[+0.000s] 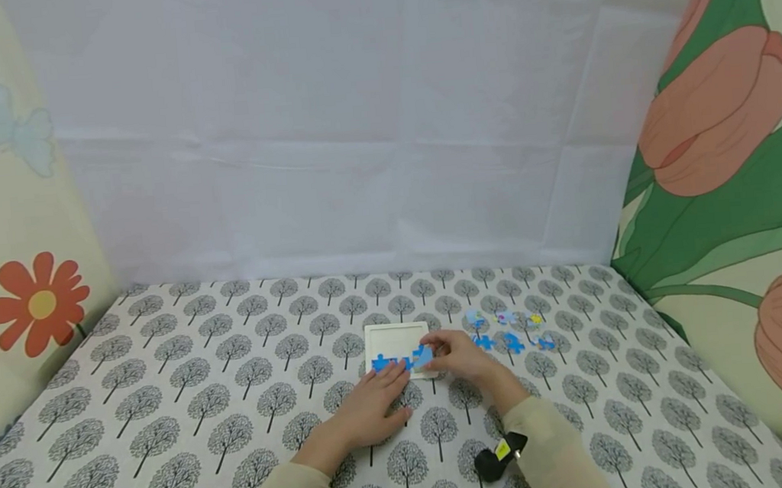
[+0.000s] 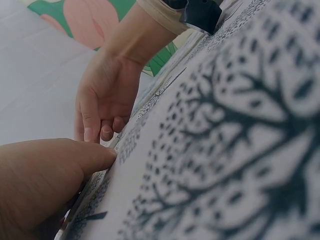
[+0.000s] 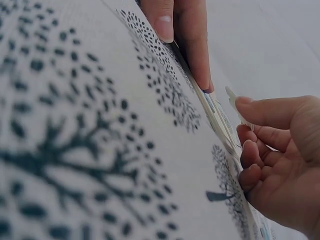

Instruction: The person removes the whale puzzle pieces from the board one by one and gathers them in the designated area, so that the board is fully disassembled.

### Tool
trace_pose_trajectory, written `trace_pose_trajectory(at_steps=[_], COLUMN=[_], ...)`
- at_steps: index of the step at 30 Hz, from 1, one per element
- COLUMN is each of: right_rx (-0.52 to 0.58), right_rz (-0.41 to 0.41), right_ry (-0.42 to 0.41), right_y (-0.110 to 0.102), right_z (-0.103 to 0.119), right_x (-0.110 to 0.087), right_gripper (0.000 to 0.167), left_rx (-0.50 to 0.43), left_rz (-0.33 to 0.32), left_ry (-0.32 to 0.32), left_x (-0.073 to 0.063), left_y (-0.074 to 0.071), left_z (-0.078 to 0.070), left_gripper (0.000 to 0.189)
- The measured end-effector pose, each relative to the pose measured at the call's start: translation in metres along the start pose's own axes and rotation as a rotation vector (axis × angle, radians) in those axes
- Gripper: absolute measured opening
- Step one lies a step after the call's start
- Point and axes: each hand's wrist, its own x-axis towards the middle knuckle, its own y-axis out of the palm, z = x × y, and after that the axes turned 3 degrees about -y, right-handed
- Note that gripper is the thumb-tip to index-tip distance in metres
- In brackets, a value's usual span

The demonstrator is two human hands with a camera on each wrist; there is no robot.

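Note:
A square cream puzzle tray (image 1: 395,329) lies on the cloth, with blue puzzle pieces (image 1: 379,363) along its near edge. My left hand (image 1: 374,404) rests at that edge, its straight fingers on the pieces. At the tray's right side, my right hand (image 1: 460,355) pinches a light-blue puzzle piece (image 1: 424,355) between thumb and fingers. The right wrist view shows this puzzle piece (image 3: 236,104) edge-on, tilted up above the tray. Both hands appear close together in the left wrist view, where the pinched piece is hidden.
Several loose puzzle pieces (image 1: 513,343) lie in two rows right of the tray, mostly blue, one with a yellow shape (image 1: 535,319). A tree-patterned cloth (image 1: 238,409) covers the table. A white sheet (image 1: 327,126) hangs behind, with flower-printed walls on both sides.

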Motion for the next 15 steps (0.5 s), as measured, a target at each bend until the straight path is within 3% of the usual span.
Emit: trace_pose_trajectory(at_steps=[6, 15], right_rx=[0.045, 0.021], right_rz=[0.014, 0.001], right_ry=[0.017, -0.049], right_y=[-0.004, -0.013], right_z=[0.001, 0.008], right_x=[-0.002, -0.009], right_gripper=[0.038, 0.038], left_rx=[0.0, 0.003], left_rz=[-0.009, -0.009], left_ry=[-0.001, 0.0], left_x=[0.0, 0.001], left_y=[0.0, 0.001], left_z=[0.0, 0.001], left_gripper=[0.054, 0.054])
